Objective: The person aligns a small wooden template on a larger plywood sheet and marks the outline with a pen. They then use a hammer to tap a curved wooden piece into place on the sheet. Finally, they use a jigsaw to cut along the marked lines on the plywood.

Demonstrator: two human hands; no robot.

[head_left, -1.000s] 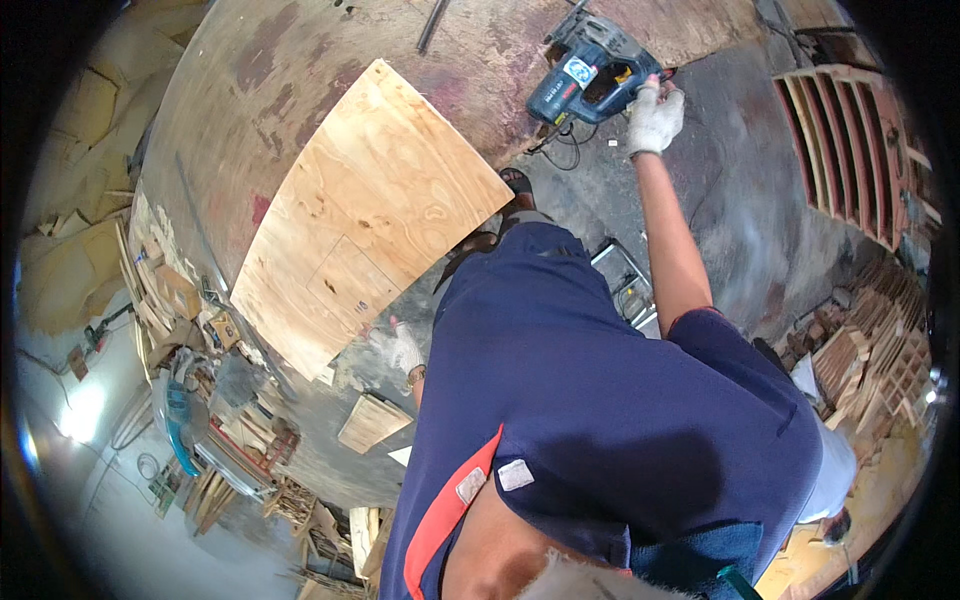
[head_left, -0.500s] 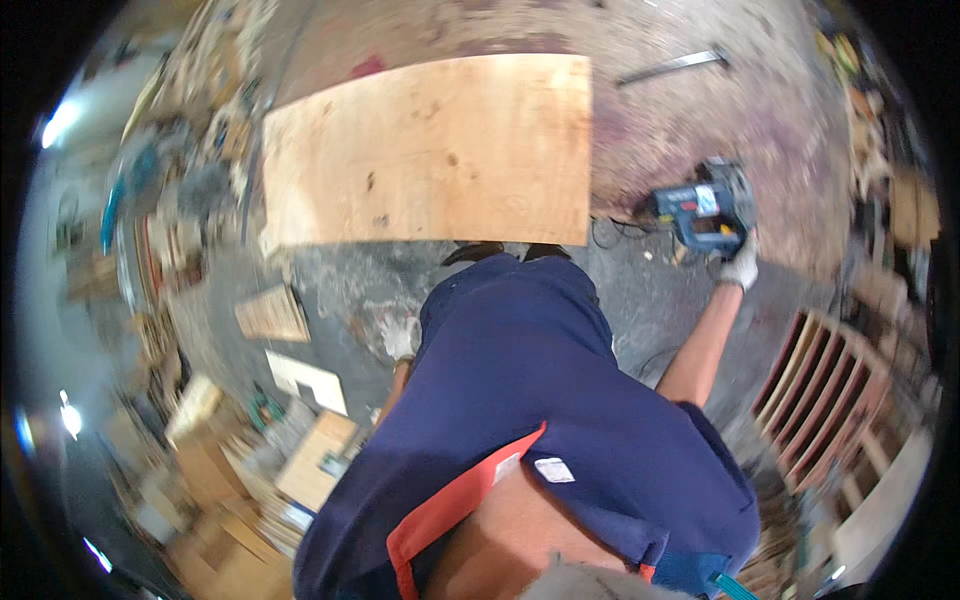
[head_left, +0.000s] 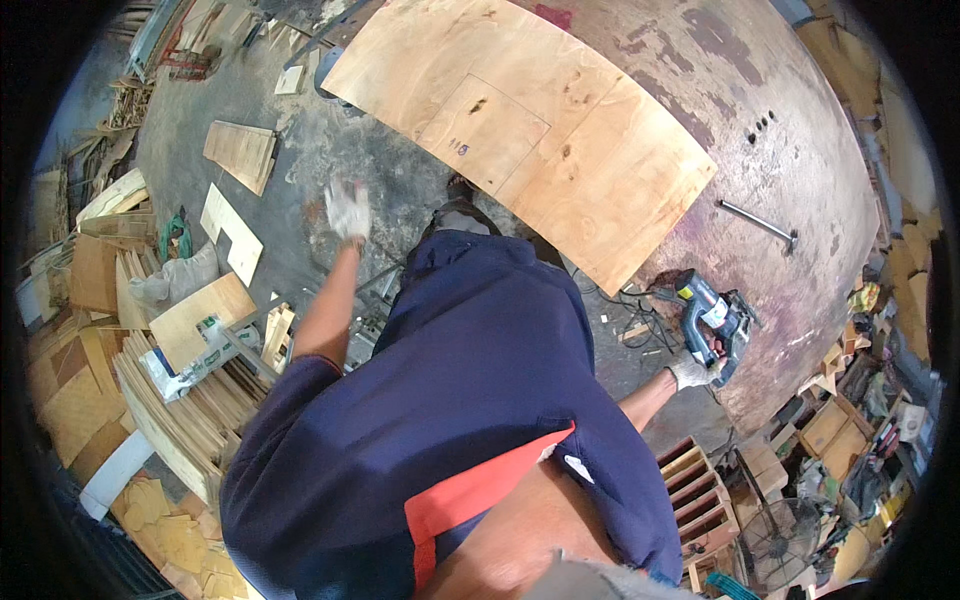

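Note:
My right hand point(head_left: 692, 371), in a whitish work glove, is closed round the rear handle of a blue and black circular saw point(head_left: 712, 312) at the right. Its cable curls on the floor beside it. Out to the left, my gloved left hand point(head_left: 348, 209) hangs in the air over the grey floor, blurred, its fingers apart and nothing visible in them. In front of my feet lies a large plywood sheet point(head_left: 600, 140) with thin lines drawn on it. The saw is to the right of the sheet's near corner, apart from it.
A hammer-like steel tool point(head_left: 760, 226) lies beyond the saw. On the left are a wooden offcut point(head_left: 238, 153), a notched pale panel point(head_left: 231, 234) and stacked boards point(head_left: 165, 420). A slatted wooden crate point(head_left: 697, 490) and a fan point(head_left: 780, 540) stand at the lower right.
The whole view has turned, so the sheet now slants down to the right. My left hand has swung away from my body. My right hand still grips the saw.

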